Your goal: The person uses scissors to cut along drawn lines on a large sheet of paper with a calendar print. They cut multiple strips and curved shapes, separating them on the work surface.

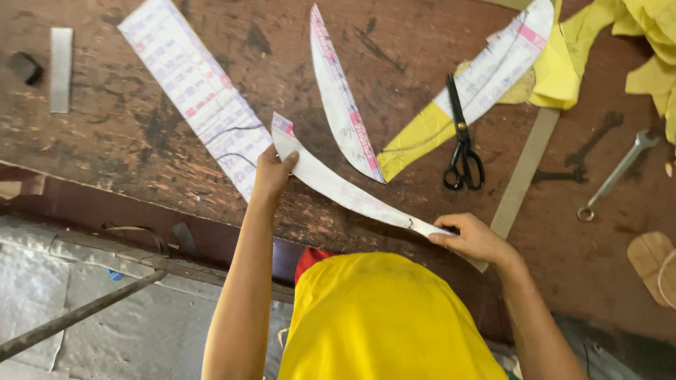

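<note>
I hold a long curved white paper pattern piece [345, 188] stretched between both hands above the worn brown table [127, 134]. My left hand [272, 172] pinches its upper left end. My right hand [473, 238] grips its pointed lower right end. Yellow fabric [380, 317] lies draped below my hands, near my lap. Just beyond the strip lie another curved paper piece [341, 98] and black scissors [461, 141].
A long printed paper strip [193, 88] lies at the left. A paper pattern on yellow cloth [486, 77] sits at the upper right, with more yellow fabric [634, 42] beyond. A silver wrench [616, 176], a dark wrench [584, 151], a tan ruler [524, 169] and a metal bar [60, 69] rest on the table.
</note>
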